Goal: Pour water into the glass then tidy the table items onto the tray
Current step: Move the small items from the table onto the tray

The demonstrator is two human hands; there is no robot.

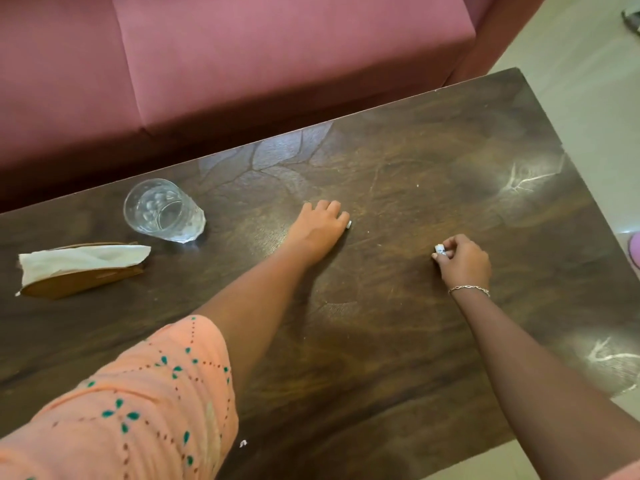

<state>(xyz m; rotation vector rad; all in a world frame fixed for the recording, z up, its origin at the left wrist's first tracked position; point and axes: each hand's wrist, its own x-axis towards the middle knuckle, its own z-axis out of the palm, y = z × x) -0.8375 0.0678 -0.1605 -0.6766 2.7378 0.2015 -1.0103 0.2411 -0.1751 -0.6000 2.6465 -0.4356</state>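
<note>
A clear glass (162, 209) with some water in it stands on the dark wooden table (398, 341) at the far left. In front of it lies a brown napkin holder with a white tissue (83, 265). My left hand (320, 226) rests at the table's middle, fingers curled down, and pinches a small white scrap (349, 224) at its tip. My right hand (465, 261), with a bracelet on the wrist, is further right and pinches a small white piece (440, 251) between thumb and fingers.
A pink sofa (242, 64) runs along the table's far edge. Another white scrap (243, 443) lies near the table's front edge. Pale floor tiles (588, 81) show past the right end of the table, with a pink object (634, 251) at the frame's edge.
</note>
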